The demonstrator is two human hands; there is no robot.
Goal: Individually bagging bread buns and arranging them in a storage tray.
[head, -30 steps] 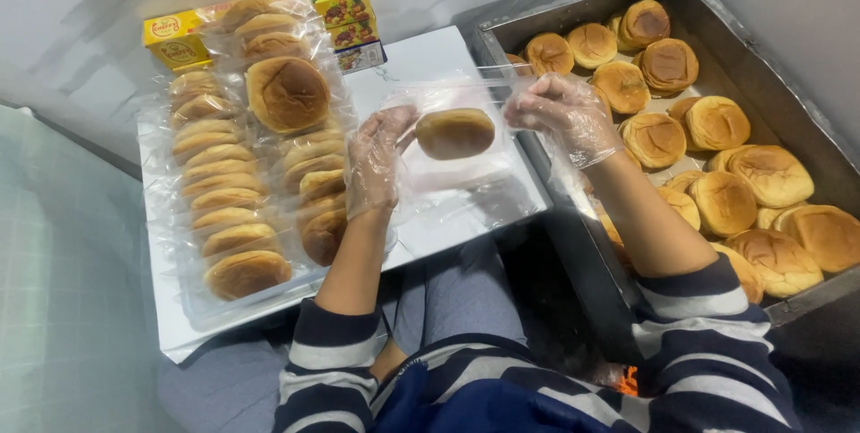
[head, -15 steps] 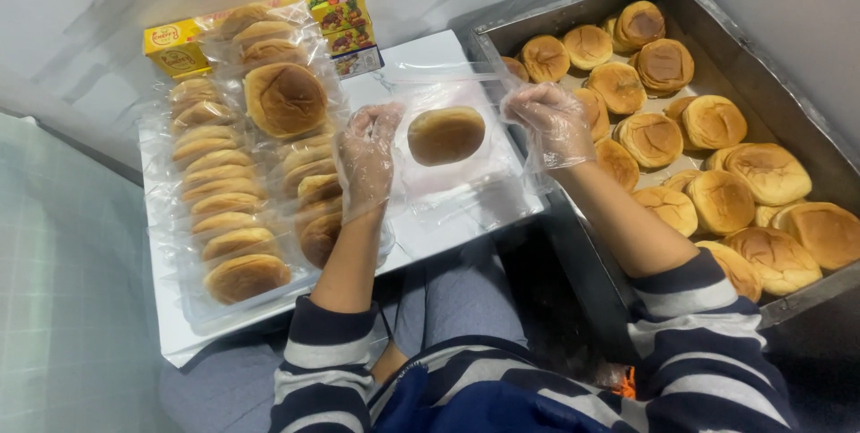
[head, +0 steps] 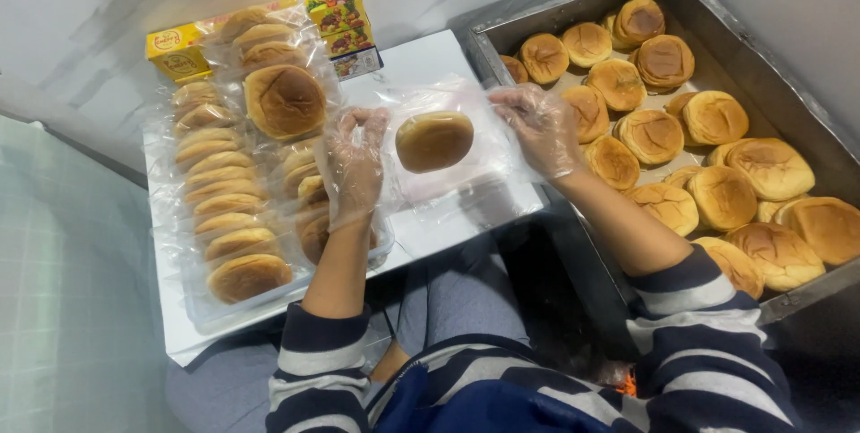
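We see a metal tray [head: 806, 142] at the right, full of loose golden buns [head: 650, 135]. On the white desk [head: 421, 61] at the left lie rows of bagged buns [head: 224, 209], one larger wrapped bun [head: 285, 100] resting on top. Beyond them stand a yellow box [head: 175, 50] and a colourful carton [head: 340, 25].

Even, soft overhead light, sharp focus

Glare sheens the clear plastic bun wrappers [head: 224, 182] at nine o'clock; the deep grey metal tray [head: 806, 102] at three o'clock bends slightly.
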